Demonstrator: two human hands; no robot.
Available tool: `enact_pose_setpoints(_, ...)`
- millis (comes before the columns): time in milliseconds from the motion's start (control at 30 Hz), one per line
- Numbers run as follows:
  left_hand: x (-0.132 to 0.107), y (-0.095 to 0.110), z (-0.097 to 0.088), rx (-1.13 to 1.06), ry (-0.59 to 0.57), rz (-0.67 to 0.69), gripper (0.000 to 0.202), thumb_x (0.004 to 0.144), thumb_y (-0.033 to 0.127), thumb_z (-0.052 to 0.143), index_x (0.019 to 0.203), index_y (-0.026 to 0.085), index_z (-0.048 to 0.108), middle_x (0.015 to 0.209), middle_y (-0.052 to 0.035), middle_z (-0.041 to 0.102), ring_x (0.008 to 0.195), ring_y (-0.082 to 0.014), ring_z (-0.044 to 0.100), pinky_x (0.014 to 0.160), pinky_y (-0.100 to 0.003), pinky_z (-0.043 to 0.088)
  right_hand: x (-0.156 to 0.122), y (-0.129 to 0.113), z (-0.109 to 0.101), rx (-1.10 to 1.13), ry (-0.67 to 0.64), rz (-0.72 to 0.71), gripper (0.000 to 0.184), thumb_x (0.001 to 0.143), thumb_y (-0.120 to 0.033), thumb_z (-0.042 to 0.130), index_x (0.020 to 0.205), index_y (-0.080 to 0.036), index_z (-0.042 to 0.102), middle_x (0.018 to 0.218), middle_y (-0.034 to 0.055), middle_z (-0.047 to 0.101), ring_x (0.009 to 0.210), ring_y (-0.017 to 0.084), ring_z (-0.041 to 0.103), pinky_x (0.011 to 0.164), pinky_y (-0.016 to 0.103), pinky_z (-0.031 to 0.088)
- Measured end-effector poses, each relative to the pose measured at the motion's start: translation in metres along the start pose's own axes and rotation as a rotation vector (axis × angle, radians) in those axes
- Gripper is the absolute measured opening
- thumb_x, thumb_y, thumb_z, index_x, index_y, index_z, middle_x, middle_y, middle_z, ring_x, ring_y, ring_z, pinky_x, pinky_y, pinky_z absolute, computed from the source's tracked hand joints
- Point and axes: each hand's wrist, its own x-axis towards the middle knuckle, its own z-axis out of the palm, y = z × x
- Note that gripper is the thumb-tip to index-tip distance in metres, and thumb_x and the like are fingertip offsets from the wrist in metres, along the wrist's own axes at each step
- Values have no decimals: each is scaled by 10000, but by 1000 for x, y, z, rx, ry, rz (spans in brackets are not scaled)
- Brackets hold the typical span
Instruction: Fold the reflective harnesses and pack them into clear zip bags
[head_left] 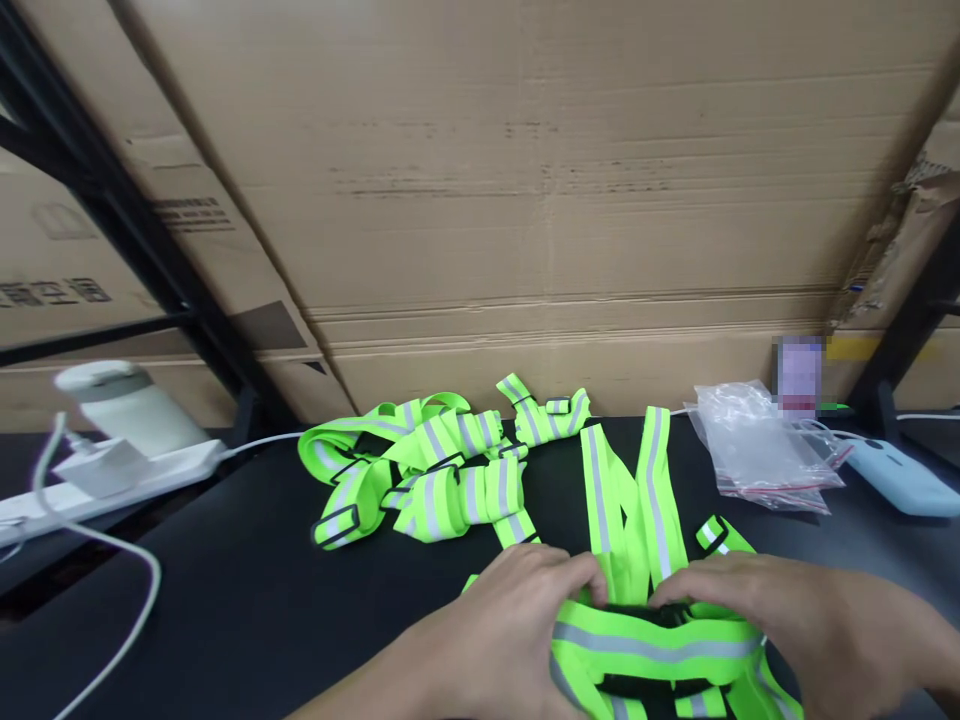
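Note:
A neon-green reflective strap vest (637, 560) with grey stripes lies flat on the black table (247, 590), close to me. My left hand (510, 620) grips its folded lower band from the left. From the right, my right hand (795, 620) pinches the same band near a black buckle. A second heap of the same green straps (427, 470) lies tangled further back, left of centre, untouched.
Clear zip bags (757, 445) lie at the back right, beside a pale blue device (900, 475). On the left sit a white power strip (112, 480) with a plugged charger, its cable (127, 610), and a white device. Cardboard boxes (525, 200) wall the back.

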Motion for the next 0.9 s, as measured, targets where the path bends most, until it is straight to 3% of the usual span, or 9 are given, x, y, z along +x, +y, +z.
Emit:
enact_pose_setpoints(133, -1, 2, 1, 55, 10, 7, 634, 491, 595, 844, 1007, 271, 669, 729, -3, 647, 702, -260, 637, 616, -291, 397, 3, 2, 10, -119, 158, 41, 793, 506, -239, 818, 1273, -257, 616, 1099, 56, 699, 941, 288, 652, 739, 299, 471)
enact_pose_setpoints(267, 5, 3, -1, 212, 105, 88, 262, 710, 255, 750, 927, 257, 602, 686, 53, 635, 631, -185, 623, 550, -256, 371, 19, 4, 12, -226, 290, -25, 397, 612, -92, 614, 978, -245, 592, 824, -38, 643, 696, 156, 572, 597, 235, 350)
enact_pose_setpoints(333, 12, 0, 1, 391, 253, 178, 269, 735, 77, 639, 936, 239, 562, 782, 37, 658, 660, -179, 626, 548, -265, 372, 29, 7, 10, -347, 408, -59, 370, 610, -15, 506, 905, -236, 535, 753, -51, 604, 660, 141, 542, 589, 245, 301)
enact_pose_setpoints(400, 20, -4, 7, 607, 409, 259, 291, 750, -1, 557, 942, 218, 539, 859, -6, 653, 696, -198, 624, 540, -284, 374, 41, 14, 9, -493, 513, -66, 385, 605, 31, 445, 886, -225, 510, 754, -32, 607, 668, 149, 552, 600, 262, 287)
enact_pose_setpoints(567, 39, -11, 13, 805, 567, 405, 202, 908, 37, 473, 1014, 196, 538, 898, -39, 627, 702, -197, 612, 536, -294, 414, 66, 35, 0, -762, 613, 16, 444, 643, 61, 400, 984, -192, 530, 874, 48, 663, 765, 200, 616, 618, 278, 330)
enact_pose_setpoints(667, 44, -15, 8, 825, 544, 420, 180, 930, 47, 469, 1004, 191, 549, 930, -44, 640, 730, -204, 621, 554, -302, 438, 69, 43, -8, -818, 649, 26, 487, 630, 65, 395, 1029, -172, 544, 943, 80, 655, 850, 226, 629, 657, 289, 382)
enact_pose_setpoints(767, 43, -20, 0, 780, 453, 431, 159, 948, 65, 491, 1007, 187, 573, 950, -34, 661, 752, -206, 630, 597, -321, 468, 60, 45, -12, -729, 627, -122, 514, 670, 27, 429, 1121, -184, 557, 1037, 85, 628, 962, 238, 615, 740, 309, 440)
enact_pose_setpoints(900, 32, -23, -8, 671, 285, 452, 218, 965, 123, 526, 1160, 195, 593, 1092, -33, 686, 827, -209, 649, 697, -346, 500, 40, 39, -10, -540, 610, -190, 487, 790, -190, 598, 1274, -232, 571, 1064, 76, 603, 949, 238, 614, 766, 330, 478)
